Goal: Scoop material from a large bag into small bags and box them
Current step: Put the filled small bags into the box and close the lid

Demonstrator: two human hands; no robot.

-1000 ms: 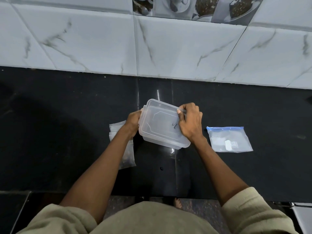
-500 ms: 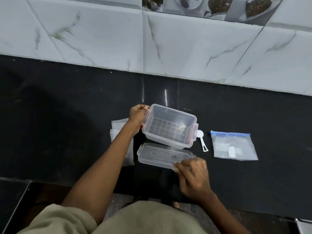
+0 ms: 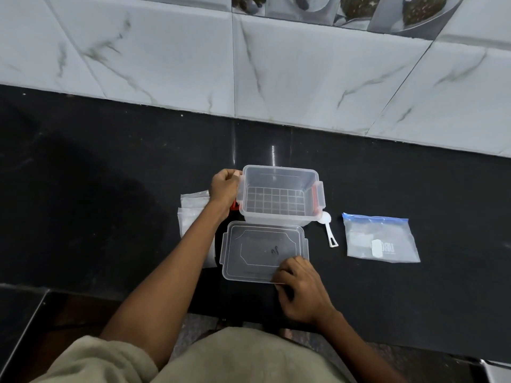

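on counter [image 3: 110, 189], open box [image 3: 279, 200], lid [image 3: 262, 250]

clear box [image 3: 279, 199] open, lid [image 3: 262, 251] flat in front

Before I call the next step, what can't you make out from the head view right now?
- Small bags: count and contents unclear; the left forearm covers most of the stack.
- Scoop: bowl partly hidden behind the box corner.
- Zip bag: label print too small to read.
- Lid: near corner covered by the right hand.
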